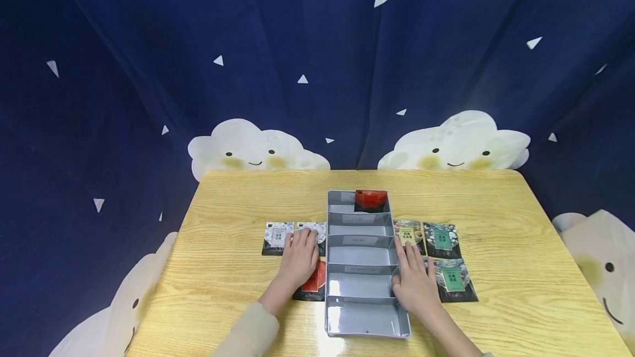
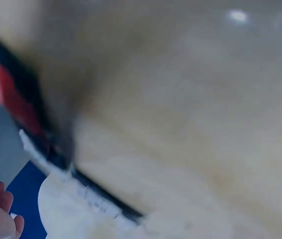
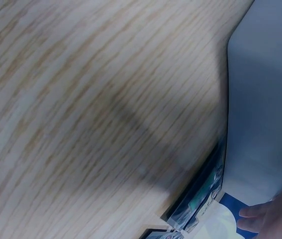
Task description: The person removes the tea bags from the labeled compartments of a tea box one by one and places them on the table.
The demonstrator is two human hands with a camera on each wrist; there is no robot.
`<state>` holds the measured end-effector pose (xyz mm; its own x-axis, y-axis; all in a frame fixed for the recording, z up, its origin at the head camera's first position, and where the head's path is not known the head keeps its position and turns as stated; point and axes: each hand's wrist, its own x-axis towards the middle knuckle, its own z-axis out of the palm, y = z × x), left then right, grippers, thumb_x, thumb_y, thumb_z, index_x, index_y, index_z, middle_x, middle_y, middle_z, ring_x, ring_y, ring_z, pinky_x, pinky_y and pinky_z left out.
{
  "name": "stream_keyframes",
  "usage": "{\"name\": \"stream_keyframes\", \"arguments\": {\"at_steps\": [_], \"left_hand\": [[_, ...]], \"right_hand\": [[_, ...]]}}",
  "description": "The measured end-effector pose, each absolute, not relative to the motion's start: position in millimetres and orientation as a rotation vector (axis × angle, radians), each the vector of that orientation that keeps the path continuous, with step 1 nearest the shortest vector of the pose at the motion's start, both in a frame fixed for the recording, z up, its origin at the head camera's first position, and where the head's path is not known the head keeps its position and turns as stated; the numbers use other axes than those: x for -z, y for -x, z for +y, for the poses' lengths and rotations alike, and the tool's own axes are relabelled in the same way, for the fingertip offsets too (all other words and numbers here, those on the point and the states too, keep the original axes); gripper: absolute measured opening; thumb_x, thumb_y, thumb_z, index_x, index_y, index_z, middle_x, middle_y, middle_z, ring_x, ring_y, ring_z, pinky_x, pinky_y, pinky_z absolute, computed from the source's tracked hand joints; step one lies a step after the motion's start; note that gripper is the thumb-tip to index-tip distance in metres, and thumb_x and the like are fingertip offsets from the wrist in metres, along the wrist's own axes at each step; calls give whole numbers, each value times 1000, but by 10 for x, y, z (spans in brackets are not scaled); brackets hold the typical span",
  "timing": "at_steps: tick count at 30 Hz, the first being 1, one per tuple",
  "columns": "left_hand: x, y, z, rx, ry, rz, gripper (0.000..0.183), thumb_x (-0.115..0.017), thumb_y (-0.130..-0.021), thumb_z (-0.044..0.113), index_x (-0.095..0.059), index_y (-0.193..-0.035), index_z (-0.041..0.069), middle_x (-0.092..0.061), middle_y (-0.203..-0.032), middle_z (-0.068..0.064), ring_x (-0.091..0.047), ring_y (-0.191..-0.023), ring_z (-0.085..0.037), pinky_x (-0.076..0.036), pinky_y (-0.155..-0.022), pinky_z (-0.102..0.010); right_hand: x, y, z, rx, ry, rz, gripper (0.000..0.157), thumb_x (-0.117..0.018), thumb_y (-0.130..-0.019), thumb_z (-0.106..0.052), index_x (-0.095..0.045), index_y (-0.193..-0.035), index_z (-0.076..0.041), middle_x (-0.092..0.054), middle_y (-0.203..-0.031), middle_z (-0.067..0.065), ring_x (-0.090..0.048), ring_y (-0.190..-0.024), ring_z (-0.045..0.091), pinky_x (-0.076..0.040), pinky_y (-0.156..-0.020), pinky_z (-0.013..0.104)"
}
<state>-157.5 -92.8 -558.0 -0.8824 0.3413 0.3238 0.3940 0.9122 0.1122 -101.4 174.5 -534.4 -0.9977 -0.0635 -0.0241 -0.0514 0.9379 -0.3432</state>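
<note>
A grey box with several compartments (image 1: pixel 362 256) stands mid-table. A red-and-black sachet (image 1: pixel 370 200) leans in its farthest compartment. My left hand (image 1: pixel 299 258) rests its fingers on a white-and-black sachet (image 1: pixel 319 228) left of the box, partly covering it. Another white-labelled sachet (image 1: pixel 278 237) lies further left, and a red-labelled sachet (image 1: pixel 312 285) is below the hand. On the right, my right hand (image 1: pixel 415 284) stretches its fingers to a yellow-labelled sachet (image 1: pixel 408 229), with the thumb near the box wall. Part of another sachet under that hand is hidden.
Two green-labelled sachets lie right of my right hand, the upper green sachet (image 1: pixel 442 239) and the lower green sachet (image 1: pixel 452 281). The wooden table (image 1: pixel 238 197) ends at a dark blue curtain (image 1: pixel 278 26) printed with clouds and triangles.
</note>
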Motion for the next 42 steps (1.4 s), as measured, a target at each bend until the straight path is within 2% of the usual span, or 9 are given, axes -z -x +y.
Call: {"name": "stream_keyframes", "arguments": {"at_steps": [9, 15, 23, 29, 42], "left_hand": [[5251, 1918, -785, 331, 543, -2775, 34, -42, -90, 23, -50, -120, 8, -49, -115, -7, -43, -110, -23, -30, -96, -41], [5121, 2095, -612, 311, 557, -2798, 36, -43, -90, 24, -51, -121, 7, -50, -117, -7, -43, -111, -23, -31, -98, -40], [5044, 2330, -356, 264, 608, -2835, 38, -46, -90, 25, -49, -126, 10, -50, -121, -4, -43, -113, -21, -31, -97, -39], [5004, 2490, -180, 188, 635, -2897, 38, -41, -93, 27, -46, -128, 13, -47, -126, -2, -41, -114, -19, -30, -97, -38], [4994, 2669, 197, 98, 637, -2991, 41, -41, -94, 30, -45, -132, 15, -46, -129, 0, -40, -119, -18, -30, -101, -39]], "right_hand": [[5354, 1008, 1741, 530, 91, 3066, 76, -51, -81, -13, -13, -148, -12, -24, -145, 25, -17, -134, 41, -5, -104, 61], [5355, 1007, 1741, 530, 94, 3069, 76, -51, -81, -14, -14, -147, -12, -24, -145, 25, -17, -134, 41, -6, -104, 62], [5354, 1008, 1741, 520, 97, 3074, 76, -51, -81, -14, -13, -147, -12, -25, -145, 25, -19, -134, 41, -6, -104, 62], [5355, 1013, 1747, 520, 97, 3073, 76, -52, -81, -14, -13, -147, -12, -25, -145, 25, -19, -133, 41, -6, -104, 62], [5352, 1007, 1750, 527, 102, 3082, 76, -52, -81, -14, -14, -147, -12, -26, -144, 24, -20, -133, 40, -7, -104, 62]]}}
